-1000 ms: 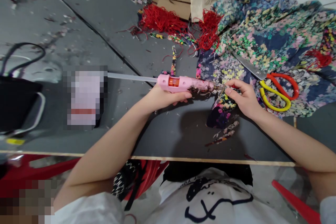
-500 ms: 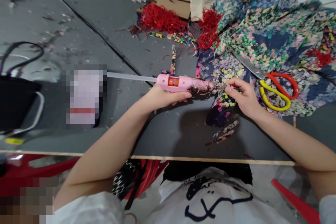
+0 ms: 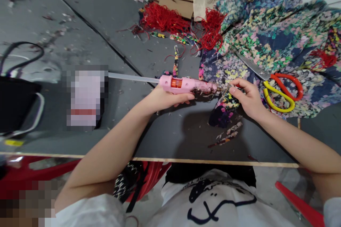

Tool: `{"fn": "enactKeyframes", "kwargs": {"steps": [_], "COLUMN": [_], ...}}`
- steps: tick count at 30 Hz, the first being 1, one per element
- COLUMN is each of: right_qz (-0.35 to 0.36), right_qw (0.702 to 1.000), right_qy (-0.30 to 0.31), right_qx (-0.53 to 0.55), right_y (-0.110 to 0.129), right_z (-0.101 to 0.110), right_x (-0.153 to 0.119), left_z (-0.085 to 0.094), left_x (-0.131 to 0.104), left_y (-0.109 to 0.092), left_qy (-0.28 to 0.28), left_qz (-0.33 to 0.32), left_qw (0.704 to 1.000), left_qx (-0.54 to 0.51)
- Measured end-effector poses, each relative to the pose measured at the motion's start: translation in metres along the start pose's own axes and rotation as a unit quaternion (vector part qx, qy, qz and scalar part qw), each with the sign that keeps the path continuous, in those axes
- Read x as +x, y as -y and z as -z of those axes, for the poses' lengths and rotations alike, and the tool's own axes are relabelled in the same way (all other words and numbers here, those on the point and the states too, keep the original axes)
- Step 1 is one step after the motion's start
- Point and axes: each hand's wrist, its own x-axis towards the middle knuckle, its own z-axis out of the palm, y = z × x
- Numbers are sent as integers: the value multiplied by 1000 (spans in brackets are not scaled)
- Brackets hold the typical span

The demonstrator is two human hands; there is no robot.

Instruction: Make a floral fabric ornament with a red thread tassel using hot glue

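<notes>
My left hand [image 3: 172, 98] is wrapped round a pink hot glue gun [image 3: 188, 84], with a long clear glue stick [image 3: 133, 77] sticking out of its back end. The gun's nozzle points right and meets a piece of dark floral fabric [image 3: 226, 104]. That fabric is pinched between the thumb and fingers of my right hand [image 3: 246, 95]; its lower end hangs toward the table. Just right of this hand, scissors [image 3: 279, 87] with one red and one yellow handle lie on a large floral cloth [image 3: 271, 39].
Red thread bundles [image 3: 165, 19] and cardboard pieces [image 3: 178, 1] lie at the back. Fabric scraps [image 3: 230, 134] are near my side of the table. A black cable [image 3: 90, 25] crosses on the left, beyond a blurred-out phone-like item [image 3: 86, 95] and a black bag [image 3: 18, 106].
</notes>
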Motion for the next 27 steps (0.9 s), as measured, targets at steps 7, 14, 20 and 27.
{"fn": "enactKeyframes", "kwargs": {"steps": [7,14,20,27], "right_qz": [-7,-10,-11,-10], "right_qw": [1000,1000,1000,1000], "right_qy": [0,-1,-8,-9], "right_qx": [8,6,1,-7], "right_y": [2,4,4,6], "right_z": [1,1,0,0], "right_x": [0,0,1,1], "left_z": [2,2,2,1], "left_x": [0,1,0,-1], "left_y": [6,5,5,-1], "left_qy": [18,22,12,20], "left_qz": [-41,-38,-5,3], "left_qw": [999,999,999,999], "left_qx": [-10,7,47,44]}}
